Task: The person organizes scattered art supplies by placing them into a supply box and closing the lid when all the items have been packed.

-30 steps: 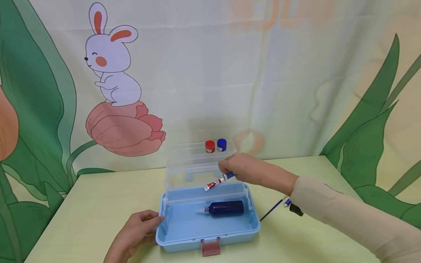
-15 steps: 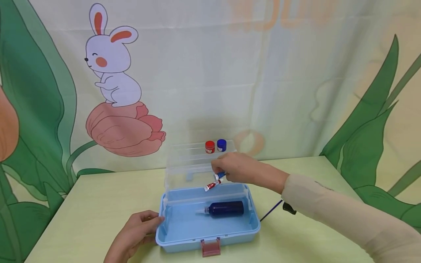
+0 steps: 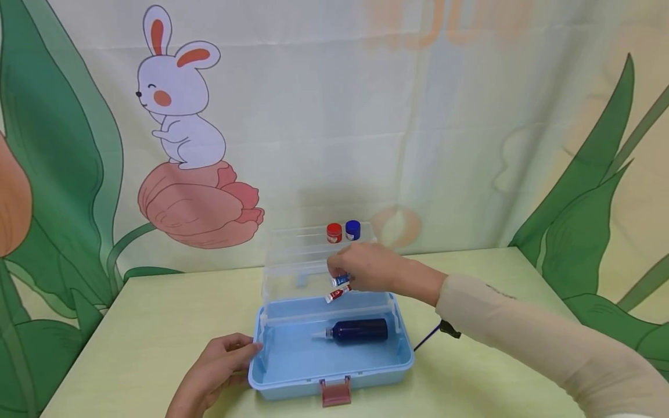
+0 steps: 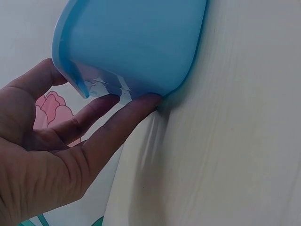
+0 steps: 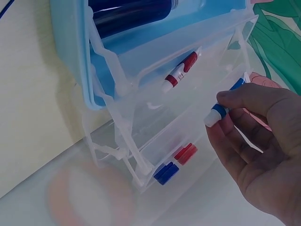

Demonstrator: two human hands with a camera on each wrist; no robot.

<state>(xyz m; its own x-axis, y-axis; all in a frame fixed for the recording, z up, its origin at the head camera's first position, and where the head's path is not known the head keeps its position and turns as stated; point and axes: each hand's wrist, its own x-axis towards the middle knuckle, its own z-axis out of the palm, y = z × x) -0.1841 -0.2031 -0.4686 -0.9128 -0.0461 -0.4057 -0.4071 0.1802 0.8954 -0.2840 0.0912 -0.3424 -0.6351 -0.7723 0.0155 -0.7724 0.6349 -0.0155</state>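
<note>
My left hand [image 3: 222,366] holds the left end of a light blue storage box [image 3: 292,392], with the thumb at its rim; several fingers [image 4: 127,117] touch its end wall in the left wrist view. My right hand [image 3: 366,267] pinches a blue-and-white paint tube [image 5: 220,112] between thumb and fingers, over the clear trays. Beside it a red-and-white paint tube [image 5: 181,73] lies in a clear tray. A red jar [image 3: 334,233] and a blue jar [image 3: 352,230] stand in the top tray. On the box floor lies a dark blue bottle [image 3: 360,331] with a pointed nozzle.
The clear tiered trays [image 3: 282,255] stand raised behind the box. A pink latch [image 3: 335,393] hangs at its front. Right of the box, a dark blue thin stick [image 3: 427,338] and a black object [image 3: 449,329] lie partly under the right sleeve [image 3: 522,334]. A printed curtain [image 3: 313,116] hangs behind.
My right hand has moved left with the blue paint tube, bringing it close alongside the red one. The left hand and the box have stayed in place.
</note>
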